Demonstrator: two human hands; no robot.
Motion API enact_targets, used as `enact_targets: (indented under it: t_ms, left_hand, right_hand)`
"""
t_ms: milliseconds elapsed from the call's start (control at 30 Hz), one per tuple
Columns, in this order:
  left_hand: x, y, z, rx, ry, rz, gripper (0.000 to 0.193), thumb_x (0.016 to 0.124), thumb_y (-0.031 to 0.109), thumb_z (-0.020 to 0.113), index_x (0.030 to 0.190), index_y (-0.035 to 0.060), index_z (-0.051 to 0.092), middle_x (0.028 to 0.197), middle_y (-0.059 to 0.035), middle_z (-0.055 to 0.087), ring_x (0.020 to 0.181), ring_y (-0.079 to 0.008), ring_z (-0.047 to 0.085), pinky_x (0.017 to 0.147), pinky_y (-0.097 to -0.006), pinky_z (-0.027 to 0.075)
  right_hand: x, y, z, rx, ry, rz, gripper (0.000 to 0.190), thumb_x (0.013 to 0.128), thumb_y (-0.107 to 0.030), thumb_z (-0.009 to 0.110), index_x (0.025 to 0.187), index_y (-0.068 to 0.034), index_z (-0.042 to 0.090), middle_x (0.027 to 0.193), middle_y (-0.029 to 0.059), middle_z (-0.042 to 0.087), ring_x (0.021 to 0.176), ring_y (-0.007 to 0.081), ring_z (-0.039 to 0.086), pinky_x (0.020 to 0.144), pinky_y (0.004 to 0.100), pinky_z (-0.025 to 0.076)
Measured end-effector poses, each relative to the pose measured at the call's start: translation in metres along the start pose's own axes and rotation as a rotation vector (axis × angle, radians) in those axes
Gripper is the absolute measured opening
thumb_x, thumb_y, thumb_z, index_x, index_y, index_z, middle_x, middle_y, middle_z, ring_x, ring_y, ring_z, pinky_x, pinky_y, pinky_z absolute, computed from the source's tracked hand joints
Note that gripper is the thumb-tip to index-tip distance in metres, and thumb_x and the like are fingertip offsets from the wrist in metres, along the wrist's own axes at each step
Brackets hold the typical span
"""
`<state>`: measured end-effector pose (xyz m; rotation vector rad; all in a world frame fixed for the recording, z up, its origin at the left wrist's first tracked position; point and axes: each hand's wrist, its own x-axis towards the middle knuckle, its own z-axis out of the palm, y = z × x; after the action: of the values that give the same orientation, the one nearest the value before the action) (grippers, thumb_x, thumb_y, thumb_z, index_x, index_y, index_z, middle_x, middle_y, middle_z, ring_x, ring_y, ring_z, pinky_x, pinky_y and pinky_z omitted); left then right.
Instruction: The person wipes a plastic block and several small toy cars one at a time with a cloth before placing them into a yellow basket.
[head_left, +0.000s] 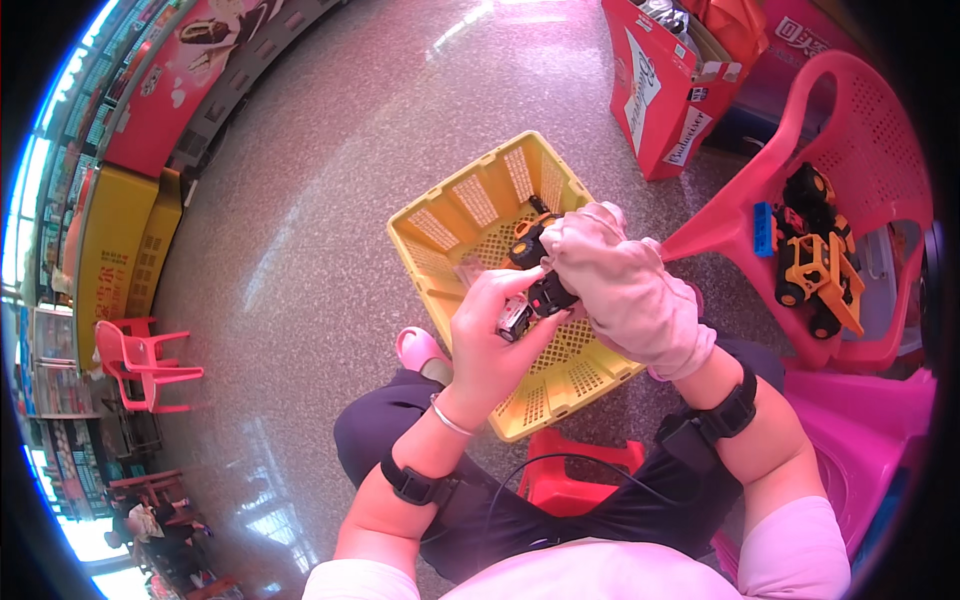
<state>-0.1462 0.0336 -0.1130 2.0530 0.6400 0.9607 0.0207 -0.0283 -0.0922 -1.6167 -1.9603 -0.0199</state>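
Note:
A small black toy vehicle (552, 294) is held between the fingers and thumb of my left hand (489, 330). My right hand (626, 281), covered by a pale cloth, is against the toy's far side; its fingers are hidden. Both hands are over a yellow plastic crate (480, 180) with perforated walls. Inside the crate lie an orange and black toy vehicle (529, 241) and a clear plastic bag, partly covered by my hands. A small white and black toy car (515, 318) shows beside my left palm; whether it is held or lies in the crate I cannot tell.
Several toy vehicles (814, 270) and a blue block (763, 229) rest on a red plastic chair (720, 217) at right. A red Budweiser carton (652, 97) stands beyond it. A red stool (577, 487) is between my legs, a magenta seat (855, 435) at lower right, red chairs (142, 360) far left.

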Motion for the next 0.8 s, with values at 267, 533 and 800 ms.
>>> enact_targets:
  t_ms: [267,533,800]
  left_hand:
    - [-0.004,-0.002,0.001,0.002,0.003,-0.027,0.039,0.064,0.003,0.077,0.099,0.0024,0.059,0.092,-0.0068,0.061,0.081,-0.0139,0.058,0.073,-0.0261,0.047]
    - [-0.001,0.000,-0.001,-0.152,0.003,-0.188,0.037,0.066,0.004,0.076,0.099,0.0023,0.060,0.094,-0.0046,0.061,0.081,-0.0111,0.056,0.073,-0.0256,0.047]
    - [-0.003,-0.003,0.001,-0.021,-0.018,-0.045,0.036,0.067,0.004,0.075,0.099,0.0017,0.060,0.090,-0.0032,0.060,0.080,-0.0096,0.055,0.073,-0.0243,0.045]
  right_hand:
    - [-0.029,0.015,0.019,0.158,-0.129,0.223,0.039,0.078,-0.018,0.064,0.112,-0.010,0.046,0.107,0.0067,0.048,0.095,0.0206,0.050,0.082,0.0311,0.042]
    - [-0.014,0.016,-0.007,0.241,-0.096,0.002,0.038,0.085,-0.015,0.056,0.119,-0.008,0.042,0.112,0.0064,0.049,0.103,0.0173,0.050,0.089,0.0320,0.043]
    - [0.011,-0.003,-0.001,-0.380,-0.278,-0.136,0.012,0.074,-0.009,0.053,0.085,-0.007,0.048,0.081,0.0072,0.051,0.078,0.0213,0.054,0.070,0.0334,0.043]
